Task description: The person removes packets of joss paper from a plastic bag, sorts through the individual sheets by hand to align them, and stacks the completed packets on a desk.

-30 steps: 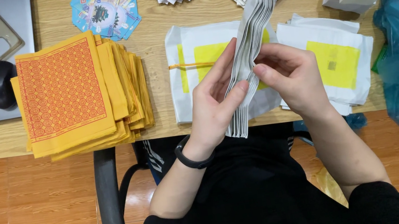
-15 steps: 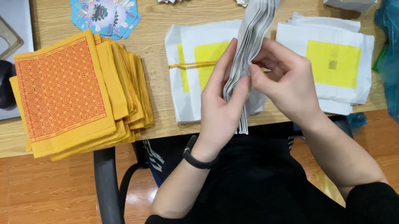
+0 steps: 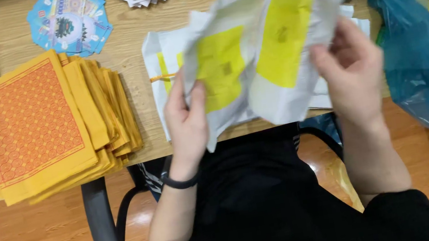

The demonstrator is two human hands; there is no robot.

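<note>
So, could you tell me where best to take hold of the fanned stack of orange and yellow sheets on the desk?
Probably by the near edge of the orange and yellow stack, coming from the person's side: it overhangs the desk front, so fingers can slip under while a thumb presses on top. The right side is fanned, so sheets could slide apart there.

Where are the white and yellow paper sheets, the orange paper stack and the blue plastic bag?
white and yellow paper sheets (image 3: 285, 39), head view, yellow patch.
orange paper stack (image 3: 26, 126), head view, top sheet.
blue plastic bag (image 3: 418, 51), head view, left side.
</note>
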